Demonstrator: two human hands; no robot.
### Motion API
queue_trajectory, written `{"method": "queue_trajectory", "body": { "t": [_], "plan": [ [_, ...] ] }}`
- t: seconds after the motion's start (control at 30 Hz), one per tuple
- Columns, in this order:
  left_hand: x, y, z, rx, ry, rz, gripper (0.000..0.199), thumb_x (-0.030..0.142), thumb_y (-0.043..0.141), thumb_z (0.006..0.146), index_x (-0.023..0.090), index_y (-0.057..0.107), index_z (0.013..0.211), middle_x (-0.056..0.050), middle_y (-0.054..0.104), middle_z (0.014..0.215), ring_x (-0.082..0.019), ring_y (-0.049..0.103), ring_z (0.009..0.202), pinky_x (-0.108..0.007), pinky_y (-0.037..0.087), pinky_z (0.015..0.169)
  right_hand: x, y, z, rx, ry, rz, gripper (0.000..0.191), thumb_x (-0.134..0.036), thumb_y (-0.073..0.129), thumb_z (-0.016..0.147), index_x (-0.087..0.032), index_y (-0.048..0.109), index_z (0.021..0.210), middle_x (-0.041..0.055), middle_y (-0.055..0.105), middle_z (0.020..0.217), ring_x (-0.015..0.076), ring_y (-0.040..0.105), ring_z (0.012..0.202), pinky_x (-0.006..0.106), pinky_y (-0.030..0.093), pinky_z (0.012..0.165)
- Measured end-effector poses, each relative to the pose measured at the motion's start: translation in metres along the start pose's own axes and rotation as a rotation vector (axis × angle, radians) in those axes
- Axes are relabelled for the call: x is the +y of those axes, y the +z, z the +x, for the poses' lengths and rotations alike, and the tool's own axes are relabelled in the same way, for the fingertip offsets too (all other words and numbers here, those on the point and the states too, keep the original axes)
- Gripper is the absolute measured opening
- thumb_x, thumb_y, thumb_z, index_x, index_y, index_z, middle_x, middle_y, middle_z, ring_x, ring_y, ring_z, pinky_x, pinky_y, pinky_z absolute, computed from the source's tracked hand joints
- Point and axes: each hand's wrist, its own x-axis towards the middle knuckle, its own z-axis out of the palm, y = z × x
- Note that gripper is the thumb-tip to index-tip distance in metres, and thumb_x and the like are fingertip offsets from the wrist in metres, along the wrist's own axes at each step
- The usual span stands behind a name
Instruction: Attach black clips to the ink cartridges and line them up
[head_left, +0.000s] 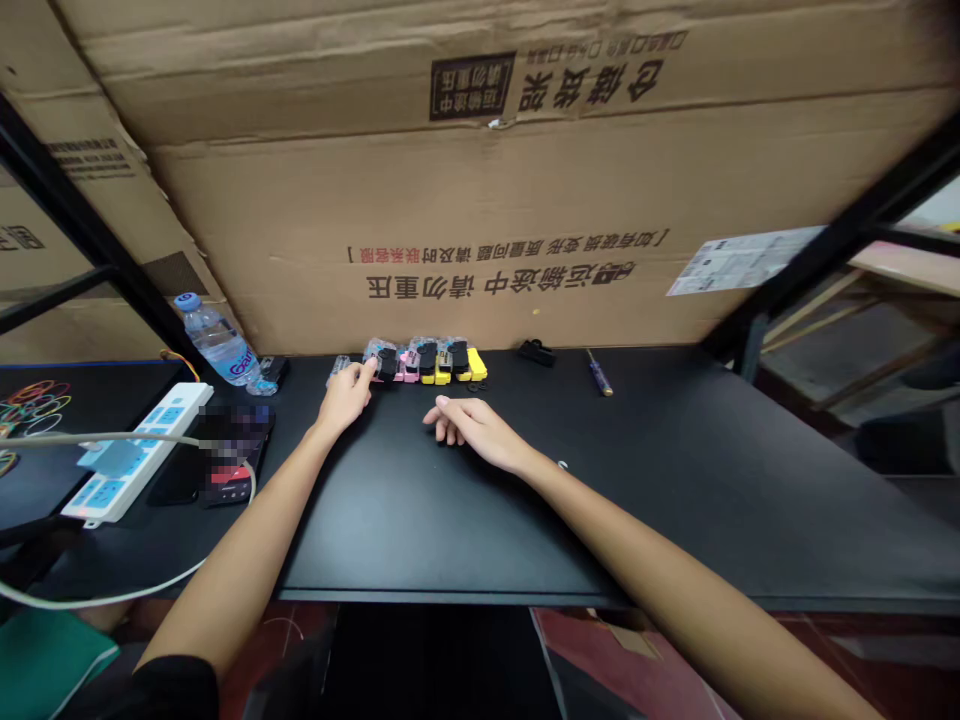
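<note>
Left hand [347, 396] at left end of the small pink, yellow and black items [426, 360], near cardboard [525, 200], fingertips on or beside them, can't tell grip; right hand [472, 430] over black table [420, 520], nearer, fingers loosely curled, narrow gap; screwdriver [600, 374] far right

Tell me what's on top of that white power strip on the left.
A light-blue block sits on the power strip, and a pale cable crosses over it. Whatever lies directly beneath the block is covered, so I can't tell what's there.
</note>
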Motion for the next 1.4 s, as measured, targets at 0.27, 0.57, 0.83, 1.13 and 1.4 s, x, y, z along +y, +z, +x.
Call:
{"method": "queue_trajectory", "body": {
  "t": [0.27, 0.57, 0.83, 1.13, 1.4],
  "plan": [
    [0.0, 0.003, 0.004, -0.009, -0.035, -0.077, 0.057, 0.065, 0.047, 0.107, 0.019, 0.068, 0.082, 0.0, 0.064, 0.053, -0.014, 0.058, 0.041, -0.025, 0.046, 0.052, 0.0, 0.002, 0.001, -0.016, -0.01, -0.015, 0.067, -0.073, 0.047, 0.106, -0.015, 0.079, 0.1, 0.0078, 0.073, 0.08, 0.0184, 0.065, 0.07, 0.032, 0.048, 0.064],
    [0.01, -0.009, -0.005, 0.024, 0.071, 0.05, 0.063, 0.067, 0.039, 0.109, 0.021, 0.06, 0.072, -0.001, 0.063, 0.056, -0.016, 0.059, 0.05, -0.027, 0.047, 0.059, 0.0, -0.001, 0.0, -0.024, -0.011, -0.013, 0.069, -0.074, 0.045, 0.107, -0.015, 0.08, 0.102, 0.0078, 0.074, 0.08, 0.018, 0.065, 0.068, 0.031, 0.05, 0.063],
    [-0.003, -0.033, -0.005, 0.101, 0.217, 0.641, 0.031, 0.044, 0.055, 0.107, 0.023, 0.071, 0.123, -0.016, 0.065, 0.147, -0.038, 0.057, 0.136, -0.051, 0.05, 0.108, 0.02, -0.072, 0.012, 0.445, -0.225, -0.458, 0.045, -0.055, 0.052, 0.108, -0.021, 0.078, 0.119, 0.013, 0.081, 0.116, 0.0305, 0.075, 0.108, 0.049, 0.058, 0.103],
    [0.017, -0.034, -0.016, 0.013, 0.057, 0.864, 0.033, 0.046, 0.054, 0.106, 0.021, 0.075, 0.098, -0.018, 0.067, 0.126, -0.04, 0.061, 0.126, -0.049, 0.055, 0.1, 0.077, -0.15, 0.014, 0.546, 0.022, -0.975, 0.069, -0.04, 0.055, 0.1, -0.008, 0.052, 0.161, 0.0238, 0.047, 0.171, 0.043, 0.038, 0.163, 0.062, 0.034, 0.132],
    [0.033, -0.022, -0.025, -0.279, 0.116, 0.673, 0.038, 0.049, 0.051, 0.105, 0.025, 0.069, 0.081, -0.007, 0.074, 0.096, -0.029, 0.072, 0.091, -0.037, 0.051, 0.079, 0.063, -0.144, 0.01, 0.562, -0.051, -0.998, 0.039, -0.034, 0.054, 0.101, -0.019, 0.075, 0.13, 0.0189, 0.072, 0.139, 0.0398, 0.062, 0.137, 0.059, 0.051, 0.117]
  ]
}}
